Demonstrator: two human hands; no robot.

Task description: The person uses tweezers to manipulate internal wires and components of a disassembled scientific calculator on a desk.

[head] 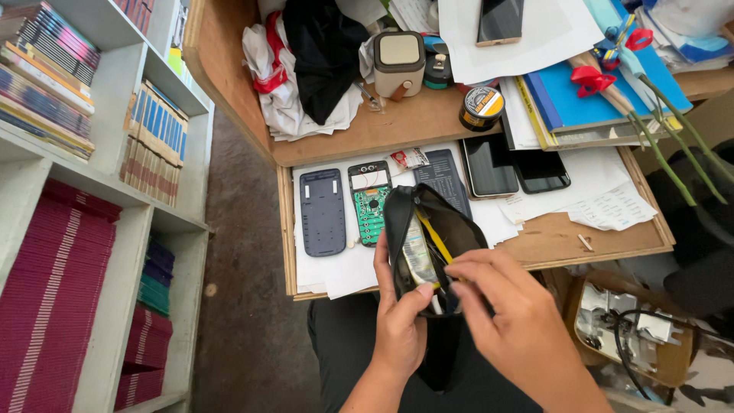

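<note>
View: head cam, looking down at a cluttered wooden table (397, 126) w/ a pull-out tray (604, 241) in front.
Left hand (399, 317): fingers closed around the side of a black zip pouch (405, 222), thumb pressed on its open edge.
Right hand (508, 313): fingers bent together, tips inside the pouch mouth; can't tell what they pinch, if anything.
Pouch: held upright over the person's lap, just in front of the tray edge; open, a yellow tool (434, 239) and a pale tube-like item showing inside.
Tray: white paper sheets under a calculator in parts: blue back cover (322, 212), green circuit board (370, 202), dark keypad front (445, 177), laid side by side. Two dark phones (514, 164) lie to the right, touching.
Table top: heap of white, red & black cloth (306, 69), beige cube-shaped gadget (398, 63), small round black tin (481, 108), blue folders (589, 99), papers, another phone (499, 21), red-handled scissors.
Room: pale bookshelf (115, 222) at left, packed w/ maroon and multi-colour book spines; dark brownish floor (245, 252) between shelf & table. Low wooden box w/ cables, lower right.
</note>
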